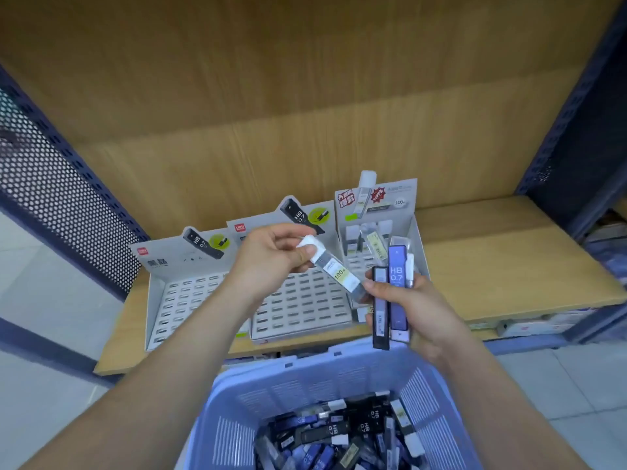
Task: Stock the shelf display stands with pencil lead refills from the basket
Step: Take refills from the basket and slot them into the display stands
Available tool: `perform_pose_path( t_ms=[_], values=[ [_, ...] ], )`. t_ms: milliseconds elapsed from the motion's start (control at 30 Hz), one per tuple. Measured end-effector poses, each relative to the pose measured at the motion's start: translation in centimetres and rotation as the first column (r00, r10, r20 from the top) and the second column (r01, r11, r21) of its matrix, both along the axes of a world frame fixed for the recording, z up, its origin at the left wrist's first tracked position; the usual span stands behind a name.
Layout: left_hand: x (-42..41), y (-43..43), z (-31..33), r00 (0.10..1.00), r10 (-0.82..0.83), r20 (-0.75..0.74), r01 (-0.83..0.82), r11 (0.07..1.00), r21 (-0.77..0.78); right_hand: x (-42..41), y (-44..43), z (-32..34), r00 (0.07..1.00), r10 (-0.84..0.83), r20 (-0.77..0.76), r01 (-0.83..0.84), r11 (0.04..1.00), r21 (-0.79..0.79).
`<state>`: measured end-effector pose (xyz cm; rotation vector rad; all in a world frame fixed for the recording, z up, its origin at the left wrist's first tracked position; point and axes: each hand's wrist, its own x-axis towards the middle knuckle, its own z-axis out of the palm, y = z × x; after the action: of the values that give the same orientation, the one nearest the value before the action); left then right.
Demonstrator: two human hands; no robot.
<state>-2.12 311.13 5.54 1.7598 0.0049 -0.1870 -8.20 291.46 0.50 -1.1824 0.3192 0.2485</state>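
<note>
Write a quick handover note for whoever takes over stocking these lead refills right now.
Left hand pinches a white-capped tube by its cap. Right hand grips a black case and a blue case.
Right stand holds a few tubes; left stand and middle stand show bare slots.
Basket holds many refills.
Left to do: nearly all the stocking.

We find open shelf board right of the three stands, up to the blue upright. The left stand and middle stand show bare slot grids reachable from above, with header cards rising behind. Upright refills fill the right stand's back rows. Our left hand and right hand, both gripping refills, and the basket crowd the front edge.
</note>
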Motion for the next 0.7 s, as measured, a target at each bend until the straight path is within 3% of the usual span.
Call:
perform_pose_path(
  t_ms=[200,333,700],
  values=[
    [5.6,-6.1,-0.5,0.974,-0.011,0.227,-0.031,0.984,0.178,2.9,-4.6,-2.2,0.952,-0.292,-0.091,0.297,0.954,0.045],
    [8.1,-10.1,-2.2,0.934,-0.123,0.335,-0.033,0.905,0.425,3.7,-5.2,-4.7,0.936,-0.322,-0.143,0.327,0.945,0.018],
    [9.9,-14.5,-6.2,0.792,-0.350,0.500,-0.054,0.776,0.629,3.4,-6.4,-6.5,0.901,-0.392,-0.183,0.415,0.903,0.110]
  ],
)
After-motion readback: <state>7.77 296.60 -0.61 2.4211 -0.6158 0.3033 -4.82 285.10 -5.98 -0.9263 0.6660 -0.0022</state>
